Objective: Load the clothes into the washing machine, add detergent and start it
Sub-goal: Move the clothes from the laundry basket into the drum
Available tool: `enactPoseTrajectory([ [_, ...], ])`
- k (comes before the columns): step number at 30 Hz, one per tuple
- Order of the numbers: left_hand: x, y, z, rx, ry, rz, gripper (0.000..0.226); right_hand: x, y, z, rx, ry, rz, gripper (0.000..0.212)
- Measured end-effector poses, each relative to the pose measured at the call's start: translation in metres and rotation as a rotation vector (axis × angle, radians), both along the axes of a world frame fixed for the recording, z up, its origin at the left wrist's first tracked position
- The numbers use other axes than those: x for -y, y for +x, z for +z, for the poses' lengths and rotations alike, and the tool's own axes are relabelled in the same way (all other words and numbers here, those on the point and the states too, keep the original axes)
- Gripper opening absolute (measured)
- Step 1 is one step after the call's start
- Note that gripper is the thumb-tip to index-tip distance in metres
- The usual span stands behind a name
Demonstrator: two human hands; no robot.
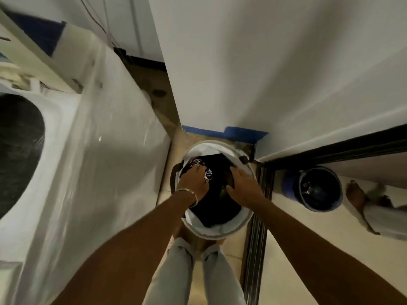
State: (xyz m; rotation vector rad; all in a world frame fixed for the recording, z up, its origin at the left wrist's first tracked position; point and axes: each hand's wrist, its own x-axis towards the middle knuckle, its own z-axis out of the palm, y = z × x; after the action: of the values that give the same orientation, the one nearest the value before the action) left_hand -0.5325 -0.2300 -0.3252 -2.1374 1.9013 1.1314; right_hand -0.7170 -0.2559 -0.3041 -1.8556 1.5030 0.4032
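Laundry basket [246,219] – dark clothes [217,208] inside

washer [66,150] left, clothes [217,201] in basket [246,221]

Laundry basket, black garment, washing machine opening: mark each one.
Laundry basket [250,219]: head view, bare white rim, near right.
Black garment [217,209]: head view, fabric between the wrists.
Washing machine opening [19,150]: head view, dark drum interior.
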Motion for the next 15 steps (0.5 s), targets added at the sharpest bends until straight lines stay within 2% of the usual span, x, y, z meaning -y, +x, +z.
enactPoseTrajectory([
  [9,0.009,0.008,-0.164,-0.131,0.012,0.099,0.071,0.01,0.0,-0.168,0.024,0.081,0.019,0.074],
  [12,0.015,0.008,-0.209,-0.099,-0.027,0.075,0.083,0.011,-0.007,-0.215,-0.04,0.065,0.047,0.089],
  [15,0.019,0.007,-0.245,-0.082,-0.016,0.091,0.103,0.012,-0.017,-0.25,-0.094,0.145,-0.045,0.11],
])
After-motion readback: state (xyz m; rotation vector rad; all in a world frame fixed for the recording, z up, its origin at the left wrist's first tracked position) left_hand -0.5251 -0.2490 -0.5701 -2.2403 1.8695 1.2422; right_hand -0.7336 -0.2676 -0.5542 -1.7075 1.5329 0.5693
